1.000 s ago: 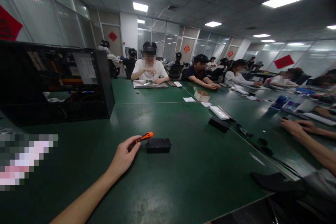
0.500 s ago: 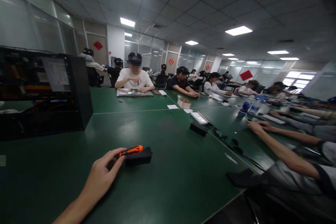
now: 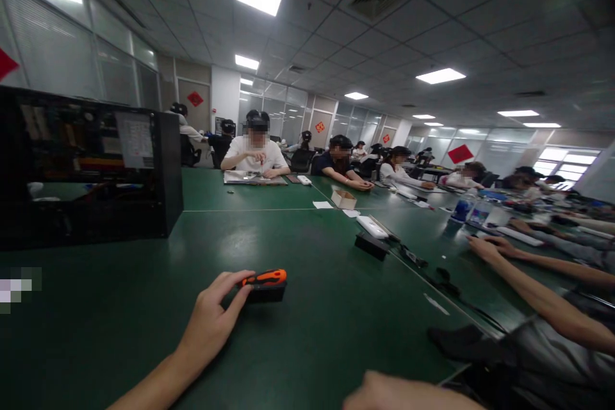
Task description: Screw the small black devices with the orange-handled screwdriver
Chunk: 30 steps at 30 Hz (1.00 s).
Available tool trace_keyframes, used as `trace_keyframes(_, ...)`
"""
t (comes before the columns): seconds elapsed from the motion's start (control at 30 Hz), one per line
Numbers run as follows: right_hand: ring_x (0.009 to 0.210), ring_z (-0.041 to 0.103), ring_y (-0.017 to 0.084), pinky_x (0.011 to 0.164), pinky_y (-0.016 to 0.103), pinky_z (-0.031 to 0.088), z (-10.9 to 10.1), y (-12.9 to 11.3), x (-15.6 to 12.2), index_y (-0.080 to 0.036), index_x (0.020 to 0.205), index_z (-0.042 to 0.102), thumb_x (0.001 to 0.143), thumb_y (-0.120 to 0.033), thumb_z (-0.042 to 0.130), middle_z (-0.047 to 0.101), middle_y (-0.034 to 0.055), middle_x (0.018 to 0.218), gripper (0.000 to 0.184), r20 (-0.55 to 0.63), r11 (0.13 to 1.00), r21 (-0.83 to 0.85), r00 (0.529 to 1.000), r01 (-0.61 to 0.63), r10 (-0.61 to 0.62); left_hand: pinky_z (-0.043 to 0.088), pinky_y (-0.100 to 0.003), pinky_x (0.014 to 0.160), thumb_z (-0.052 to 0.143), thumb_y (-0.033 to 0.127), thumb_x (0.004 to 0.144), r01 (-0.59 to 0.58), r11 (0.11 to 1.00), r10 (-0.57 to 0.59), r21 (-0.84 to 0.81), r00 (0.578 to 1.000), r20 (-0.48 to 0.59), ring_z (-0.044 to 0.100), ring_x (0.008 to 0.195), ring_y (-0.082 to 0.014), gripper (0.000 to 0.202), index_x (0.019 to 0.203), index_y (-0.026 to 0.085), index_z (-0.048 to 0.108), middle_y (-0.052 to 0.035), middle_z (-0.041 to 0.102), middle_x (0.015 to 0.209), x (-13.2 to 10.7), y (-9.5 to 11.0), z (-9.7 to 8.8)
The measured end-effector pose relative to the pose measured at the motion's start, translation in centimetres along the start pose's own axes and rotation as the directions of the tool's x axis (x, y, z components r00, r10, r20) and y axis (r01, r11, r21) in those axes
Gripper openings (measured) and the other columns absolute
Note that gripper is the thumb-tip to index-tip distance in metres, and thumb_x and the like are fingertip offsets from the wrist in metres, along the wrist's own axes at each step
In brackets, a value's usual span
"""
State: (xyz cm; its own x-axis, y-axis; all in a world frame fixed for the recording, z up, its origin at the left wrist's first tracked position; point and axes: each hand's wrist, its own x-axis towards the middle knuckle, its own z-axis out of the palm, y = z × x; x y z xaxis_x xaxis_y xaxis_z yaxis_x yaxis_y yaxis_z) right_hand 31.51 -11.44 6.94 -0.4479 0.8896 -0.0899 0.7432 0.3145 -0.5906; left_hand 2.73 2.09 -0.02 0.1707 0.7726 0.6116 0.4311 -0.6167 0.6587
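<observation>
My left hand (image 3: 211,327) reaches forward over the green table (image 3: 312,346), thumb and fingers pinched on the end of an orange-handled screwdriver (image 3: 265,277). The screwdriver lies across the top of a small black box (image 3: 266,295) that rests on the table. My right hand (image 3: 403,396) only just shows at the bottom edge, blurred, with its fingers hidden. It is well short of the box and touches nothing that I can see.
A large open black computer case (image 3: 96,173) stands at the left. A co-worker's forearms (image 3: 528,288) lie on the table at the right, near black cables (image 3: 446,282). Farther off are a black block (image 3: 371,245), a white device (image 3: 372,226) and a small cardboard box (image 3: 344,198). Several people sit along the far side.
The view has swung, and my left hand has stayed on the screwdriver at the black box. My right hand has come into view at the bottom edge.
</observation>
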Motion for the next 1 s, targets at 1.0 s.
trace_keyframes(1.0, 0.077, 0.061, 0.017, 0.062, 0.026, 0.035, -12.2, -6.2, 13.2, -0.019, 0.103, 0.070, 0.095, -0.030, 0.057, 0.071, 0.0063, 0.090, 0.019, -0.165, 0.814, -0.558, 0.940, 0.161, -0.299, 0.053, -0.040, 0.093, 0.072, 0.034, 0.083, 0.054, 0.996, -0.069, 0.064, 0.965, 0.254, 0.068, 0.102, -0.0279, 0.032, 0.112, 0.020, 0.072, -0.0093, 0.073, 0.111, 1.5, -0.5, 2.2)
